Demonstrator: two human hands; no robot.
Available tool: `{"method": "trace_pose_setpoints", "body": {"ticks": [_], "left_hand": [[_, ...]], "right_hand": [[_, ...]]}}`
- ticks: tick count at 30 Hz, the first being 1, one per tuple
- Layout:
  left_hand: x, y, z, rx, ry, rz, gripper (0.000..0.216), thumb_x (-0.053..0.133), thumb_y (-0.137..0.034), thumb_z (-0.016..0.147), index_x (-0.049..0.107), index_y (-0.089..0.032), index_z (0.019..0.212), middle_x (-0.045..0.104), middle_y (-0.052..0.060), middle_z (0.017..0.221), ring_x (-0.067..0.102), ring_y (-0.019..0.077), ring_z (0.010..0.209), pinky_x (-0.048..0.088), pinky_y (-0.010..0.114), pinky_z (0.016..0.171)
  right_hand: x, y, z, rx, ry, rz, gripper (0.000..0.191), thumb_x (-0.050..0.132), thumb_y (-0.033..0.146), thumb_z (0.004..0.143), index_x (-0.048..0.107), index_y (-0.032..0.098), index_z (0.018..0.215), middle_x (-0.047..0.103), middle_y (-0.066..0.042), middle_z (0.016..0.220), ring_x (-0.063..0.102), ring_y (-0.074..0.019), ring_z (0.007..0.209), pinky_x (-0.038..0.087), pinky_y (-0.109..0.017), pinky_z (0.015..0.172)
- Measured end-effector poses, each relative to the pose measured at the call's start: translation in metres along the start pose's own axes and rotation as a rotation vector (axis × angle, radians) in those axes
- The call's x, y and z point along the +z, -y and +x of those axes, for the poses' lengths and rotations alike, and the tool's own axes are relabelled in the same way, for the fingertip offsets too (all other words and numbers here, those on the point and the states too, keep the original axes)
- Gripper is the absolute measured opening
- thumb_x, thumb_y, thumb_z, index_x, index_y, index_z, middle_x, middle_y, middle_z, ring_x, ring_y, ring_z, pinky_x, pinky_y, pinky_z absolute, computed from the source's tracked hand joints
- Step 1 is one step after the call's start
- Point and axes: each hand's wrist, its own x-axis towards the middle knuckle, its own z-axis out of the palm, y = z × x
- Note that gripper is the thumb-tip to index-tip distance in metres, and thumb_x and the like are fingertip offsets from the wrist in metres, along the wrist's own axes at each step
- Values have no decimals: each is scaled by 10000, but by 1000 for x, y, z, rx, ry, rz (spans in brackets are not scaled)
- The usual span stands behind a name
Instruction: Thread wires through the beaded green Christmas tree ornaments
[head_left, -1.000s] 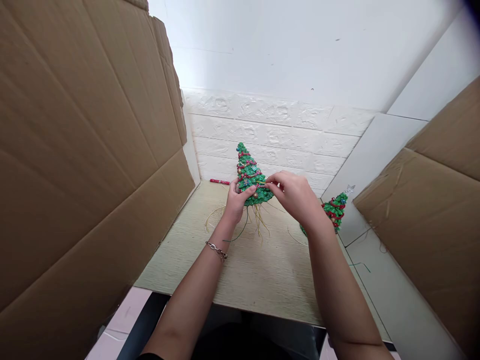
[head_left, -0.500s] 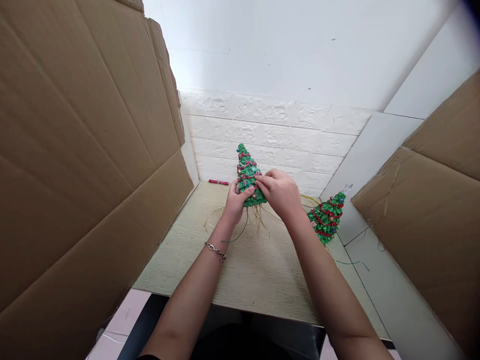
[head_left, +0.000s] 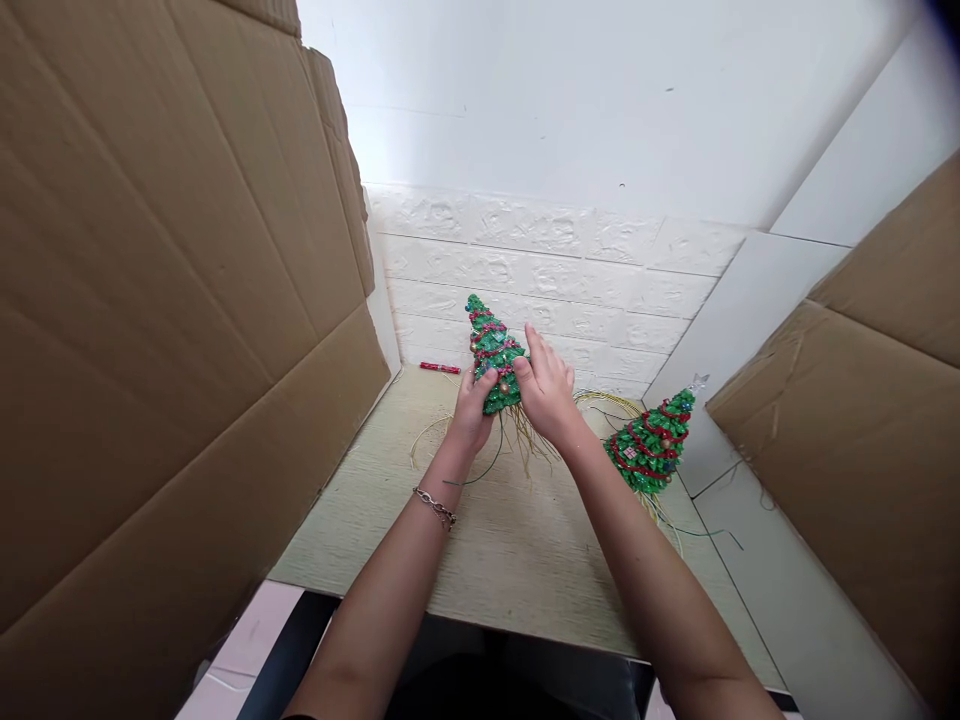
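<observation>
A small beaded Christmas tree [head_left: 489, 335], green with red garlands and little ornaments, leans to the left above the table. My left hand [head_left: 474, 405] is closed around its lower left side, thumb on the front. Against its lower right side rests my right hand [head_left: 549, 385], fingers stretched upward and thumb beside the beads; whether it bears any weight I cannot tell. Yellowish wires [head_left: 529, 440] and a green wire [head_left: 495, 462] hang from the base. A second beaded tree [head_left: 651, 445], topped with a clear star [head_left: 699, 383], stands tilted at the right, near my right forearm.
A red pen-like stick [head_left: 440, 368] lies at the table's back left. Coiled yellow wire [head_left: 611, 402] is on the table [head_left: 517, 580] behind my right arm. Cardboard panels [head_left: 187, 300] rise on both sides, and a white brick-patterned wall [head_left: 555, 235] closes the back.
My right hand has gone from pinching at the front of the tree to lying with stretched fingers along its right side. The held tree has tilted further left.
</observation>
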Motion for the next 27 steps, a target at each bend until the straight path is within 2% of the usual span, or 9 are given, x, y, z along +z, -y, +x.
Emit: {"method": "trace_pose_setpoints", "body": {"ticks": [2,5,7,9,11,15,19,24,27], "left_hand": [[0,-2,0,-45,8,-14,408,651,-501,703,625,-191,966,690,35,912,639,164,825,489,256,706],[-1,-7,0,-110,4,-31,446,504,-562,784,631,-193,1001,687,65,1022,635,213,953,502,311,768],[-2,-8,1,-116,7,-9,402,537,-520,782,633,-203,1011,679,60,1067,633,215,974,501,321,789],[-3,-8,2,-112,20,51,365,615,-446,753,637,-212,1033,669,53,1104,637,202,958,502,301,765],[-2,-7,2,-100,21,114,372,664,-393,728,644,-219,1056,657,49,1143,636,190,951,500,271,722],[0,-6,0,-59,-30,170,404,701,-399,700,668,-207,1054,639,60,1186,622,189,981,493,246,695],[-1,-7,0,-48,-47,182,495,770,-391,619,668,-177,1054,657,87,1142,630,184,929,498,261,705],[-7,-10,3,-78,-136,218,501,836,-361,509,664,-181,944,700,51,949,618,121,701,460,209,564],[-10,-9,5,-100,-122,226,496,839,-361,508,666,-178,936,695,51,960,630,134,756,476,216,607]], "right_hand": [[1,-4,1,4,-32,117,675,188,631,884,302,246,1426,359,-108,1458,300,-291,1342,171,-597,1064],[0,-11,5,-17,-147,415,672,224,641,877,414,209,1356,438,-114,1401,369,-232,1308,229,-472,1091],[1,-17,8,7,-217,622,639,252,638,875,491,205,1280,500,-103,1344,431,-195,1263,276,-404,1083],[4,-24,12,68,-251,801,618,280,649,860,553,201,1188,560,-92,1271,485,-186,1212,309,-389,1068],[8,-31,15,145,-247,965,611,300,669,836,589,200,1098,610,-83,1187,534,-196,1153,350,-403,1039],[14,-39,19,289,-188,1236,584,315,671,817,601,195,997,673,-72,1019,624,-211,988,459,-421,910],[19,-40,18,342,-163,1368,559,301,632,839,610,177,939,695,-70,916,654,-208,878,495,-411,837],[28,-43,15,370,-153,1404,564,347,662,801,610,173,895,692,-69,822,659,-220,796,516,-389,718],[30,-46,15,382,-135,1419,575,362,682,780,608,174,889,682,-55,757,658,-214,736,516,-373,671]]}}
